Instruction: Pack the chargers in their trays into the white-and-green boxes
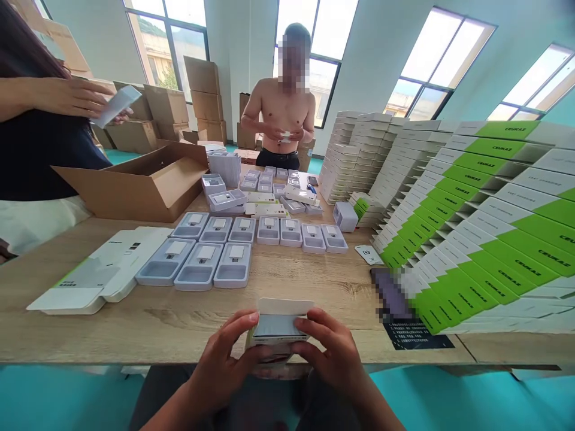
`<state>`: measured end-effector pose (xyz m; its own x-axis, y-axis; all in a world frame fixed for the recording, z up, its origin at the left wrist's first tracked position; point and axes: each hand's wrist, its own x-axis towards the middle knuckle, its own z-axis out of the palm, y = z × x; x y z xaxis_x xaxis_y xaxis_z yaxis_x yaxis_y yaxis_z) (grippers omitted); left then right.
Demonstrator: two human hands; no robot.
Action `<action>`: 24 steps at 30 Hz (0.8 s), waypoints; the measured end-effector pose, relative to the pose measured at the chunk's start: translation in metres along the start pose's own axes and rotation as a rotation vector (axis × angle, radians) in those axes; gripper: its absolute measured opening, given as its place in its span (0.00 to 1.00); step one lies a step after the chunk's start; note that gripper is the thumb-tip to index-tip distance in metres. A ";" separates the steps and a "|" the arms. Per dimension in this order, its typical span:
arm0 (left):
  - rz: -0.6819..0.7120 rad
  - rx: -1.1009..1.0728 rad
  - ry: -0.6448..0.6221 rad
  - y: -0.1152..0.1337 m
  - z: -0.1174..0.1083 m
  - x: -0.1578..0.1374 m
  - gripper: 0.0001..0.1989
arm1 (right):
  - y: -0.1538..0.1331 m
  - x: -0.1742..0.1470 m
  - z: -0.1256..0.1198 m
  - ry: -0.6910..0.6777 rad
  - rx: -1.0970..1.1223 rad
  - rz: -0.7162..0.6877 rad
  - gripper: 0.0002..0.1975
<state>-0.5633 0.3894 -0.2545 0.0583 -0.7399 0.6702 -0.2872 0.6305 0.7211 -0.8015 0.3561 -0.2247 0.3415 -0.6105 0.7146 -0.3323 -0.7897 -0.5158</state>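
Observation:
Close to the table's front edge, a small white carton [282, 306] is between my two hands, its end flap standing up and a pale insert showing in the opening. My left hand [233, 353] grips its left side, fingers at the top edge and thumb low on the near face. On the other side my right hand [330, 347] holds the carton, with fingertips at the opening. Beyond the hands, pale plastic trays [194, 276] stand in rows, each with a small white block in its upper part. Flat unfolded cartons [112, 263] lie to the left.
Tall stacks of white and green boxes [489, 227] line the right side, beside a purple phone-like object [393, 293] and a black printed sheet [417, 334]. An open cardboard box [135, 185] stands back left. One person [283, 114] is across the table; another person's hand [67, 96] is at left.

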 end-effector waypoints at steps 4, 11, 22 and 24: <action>0.223 0.256 -0.265 0.005 -0.030 0.017 0.18 | -0.007 0.008 -0.004 -0.061 0.022 -0.062 0.13; 0.305 0.364 -0.371 0.027 -0.042 0.029 0.16 | -0.006 0.002 -0.006 -0.062 0.007 -0.125 0.20; 0.129 0.315 -0.414 0.053 -0.039 0.029 0.08 | -0.039 0.032 -0.022 -0.245 -0.004 0.004 0.09; 0.039 0.301 -0.339 0.057 -0.033 0.029 0.05 | -0.044 0.035 -0.018 -0.217 0.057 0.088 0.05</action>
<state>-0.5463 0.4118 -0.1887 -0.2599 -0.7833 0.5647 -0.5512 0.6005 0.5793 -0.7913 0.3702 -0.1684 0.4966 -0.6710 0.5506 -0.3209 -0.7314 -0.6018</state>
